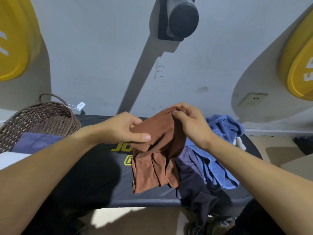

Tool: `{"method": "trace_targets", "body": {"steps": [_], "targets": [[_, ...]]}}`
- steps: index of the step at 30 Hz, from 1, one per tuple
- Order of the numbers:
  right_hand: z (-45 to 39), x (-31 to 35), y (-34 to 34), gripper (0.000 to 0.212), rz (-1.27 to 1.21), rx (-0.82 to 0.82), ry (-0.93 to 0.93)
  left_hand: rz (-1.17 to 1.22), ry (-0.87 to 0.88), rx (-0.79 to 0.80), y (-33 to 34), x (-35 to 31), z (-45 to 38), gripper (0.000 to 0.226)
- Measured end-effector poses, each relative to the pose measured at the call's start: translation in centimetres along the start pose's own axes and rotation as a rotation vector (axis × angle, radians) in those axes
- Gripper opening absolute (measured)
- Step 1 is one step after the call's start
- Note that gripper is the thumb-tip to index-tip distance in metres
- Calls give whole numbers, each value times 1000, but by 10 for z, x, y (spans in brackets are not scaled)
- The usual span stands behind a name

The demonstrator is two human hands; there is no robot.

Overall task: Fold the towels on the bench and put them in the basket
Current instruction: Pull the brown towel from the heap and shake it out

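A rust-brown towel hangs above the black bench, held up by both hands. My left hand pinches its left upper edge between thumb and fingers. My right hand grips the top right edge, a little higher. The towel's lower part droops in folds onto the bench. To the right lie a blue towel and a dark navy towel, both crumpled. A brown woven basket stands at the left end, with a folded purple-blue towel and something white inside.
A grey wall rises behind the bench, with yellow weight plates at both sides and a black padded bar end overhead. A wall socket sits at the right. Dark clothing lies on the floor below the bench's front edge.
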State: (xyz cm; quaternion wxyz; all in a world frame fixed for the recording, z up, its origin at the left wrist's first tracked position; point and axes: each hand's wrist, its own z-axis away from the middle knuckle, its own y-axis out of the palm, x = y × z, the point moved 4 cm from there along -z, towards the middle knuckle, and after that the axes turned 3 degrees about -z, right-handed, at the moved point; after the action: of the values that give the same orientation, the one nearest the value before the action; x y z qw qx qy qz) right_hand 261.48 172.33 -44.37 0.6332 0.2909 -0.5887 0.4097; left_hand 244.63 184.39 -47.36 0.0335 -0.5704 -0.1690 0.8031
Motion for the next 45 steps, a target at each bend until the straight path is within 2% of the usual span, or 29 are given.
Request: {"method": "trace_targets", "body": {"steps": [2,4,6,10,14,16,18,20,21,25,27,32,36,37,38,39,41,43,45], "targets": [[-5,-5,-11,18,-34,-101,24,-78,-49,91,-3,4,5,29],[-11,-11,-21,21,-30,-175,56,-144,-91,65,-11,7,7,36],[-14,-21,-26,23,14,-181,118,-140,-111,16,-19,10,8,44],[-16,-39,-28,28,167,-147,230,15,-187,-53,-27,15,11,59],[-19,-45,-31,35,152,-148,312,-146,-242,-163,-41,21,12,56],[-21,-47,-34,33,94,-153,340,-120,-286,-101,-44,22,14,44],[-22,-48,-35,32,75,-143,352,-33,-370,54,-44,26,21,38],[-23,-52,-34,31,82,-135,369,-74,-425,191,-47,33,29,36],[-24,-55,-32,28,70,-122,378,-125,-447,199,-52,38,31,35],[-32,-64,-27,2,79,-132,376,-305,-496,20,-71,61,28,34],[-37,-68,-27,10,168,-179,353,-342,-495,-101,-78,74,25,37],[-47,-67,-24,36,336,-240,273,-176,-511,-439,-91,98,21,32],[-52,-69,-10,27,324,-67,240,116,-465,-672,-93,108,11,50],[-51,-71,-9,26,390,-22,241,113,-469,-695,-93,109,8,57],[-50,-72,-8,25,484,13,240,8,-497,-699,-93,110,7,62],[-48,-71,-7,23,593,48,237,-154,-530,-682,-92,108,6,61],[-40,-70,-5,16,808,172,262,-437,-539,-589,-80,94,4,41],[-29,-76,-2,6,829,329,397,-588,-522,-336,-54,81,-1,23],[-12,-88,4,6,746,468,600,-630,-603,-16,-19,75,0,37]]}}
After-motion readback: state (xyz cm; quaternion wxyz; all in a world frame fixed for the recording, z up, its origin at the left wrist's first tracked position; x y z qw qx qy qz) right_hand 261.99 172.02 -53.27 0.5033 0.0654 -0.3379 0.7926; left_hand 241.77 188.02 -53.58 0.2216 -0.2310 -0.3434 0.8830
